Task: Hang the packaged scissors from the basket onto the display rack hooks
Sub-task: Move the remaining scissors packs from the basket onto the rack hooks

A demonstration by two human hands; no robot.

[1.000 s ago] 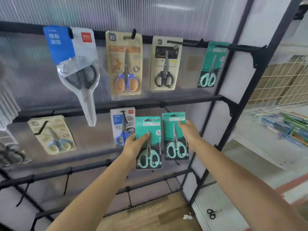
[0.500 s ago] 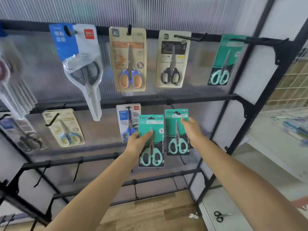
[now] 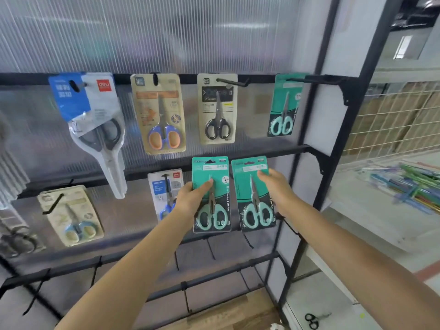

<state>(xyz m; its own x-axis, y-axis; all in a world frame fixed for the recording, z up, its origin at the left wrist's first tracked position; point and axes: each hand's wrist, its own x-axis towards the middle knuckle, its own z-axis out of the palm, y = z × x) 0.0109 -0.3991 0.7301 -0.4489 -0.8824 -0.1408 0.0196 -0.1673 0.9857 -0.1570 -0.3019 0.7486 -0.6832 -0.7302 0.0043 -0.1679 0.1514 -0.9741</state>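
Both teal packs have risen toward the middle rail; left hand [image 3: 190, 201] grips the left pack [image 3: 210, 194], right hand [image 3: 277, 189] the right pack [image 3: 253, 194]. Keep each hang-hole level with its hook, probably hidden behind.

I see 2 teal cards [image 3: 210, 172] with mint-handled scissors [image 3: 211, 217], a black rack [image 3: 307, 148], and ribbed translucent backing [image 3: 142, 32].

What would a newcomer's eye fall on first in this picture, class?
Two teal scissor packs sit side by side mid-rack: the left hand grips the left pack, and the right hand holds the right pack. Above, four more packs hang along the top rail, a third teal pack at its right end.
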